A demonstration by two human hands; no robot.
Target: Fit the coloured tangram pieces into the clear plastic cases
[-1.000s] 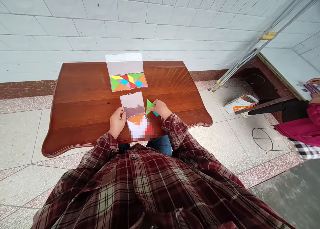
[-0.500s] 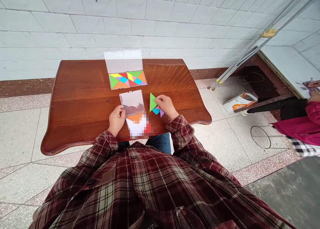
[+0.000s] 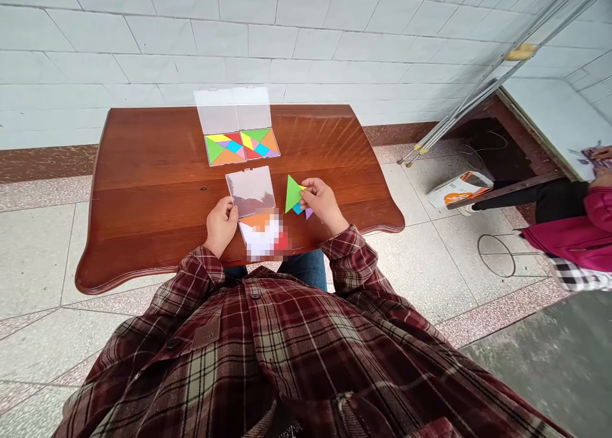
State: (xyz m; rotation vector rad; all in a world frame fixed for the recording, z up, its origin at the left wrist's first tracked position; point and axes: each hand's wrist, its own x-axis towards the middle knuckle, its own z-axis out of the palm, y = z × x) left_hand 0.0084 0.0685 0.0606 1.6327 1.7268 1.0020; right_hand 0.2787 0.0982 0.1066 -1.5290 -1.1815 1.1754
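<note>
My right hand (image 3: 321,200) pinches a green triangle piece (image 3: 291,194), lifted a little over the brown wooden table (image 3: 143,196). Below it lie small blue and purple pieces (image 3: 302,210). My left hand (image 3: 220,222) rests curled against the left edge of an open clear plastic case (image 3: 252,192) whose tray (image 3: 261,222) shows an orange piece. Part of that tray is blurred out.
Two more open cases with full coloured tangram sets (image 3: 241,146) sit at the table's far side by the white tiled wall. Another person in a pink sleeve (image 3: 574,234) is at the right. A cardboard box (image 3: 459,188) and a wire ring (image 3: 497,254) lie on the floor.
My right hand lifted the green triangle off the table and turned it upright, moving slightly right and away. The blue and purple pieces came into sight beneath. My left hand stayed on the case.
</note>
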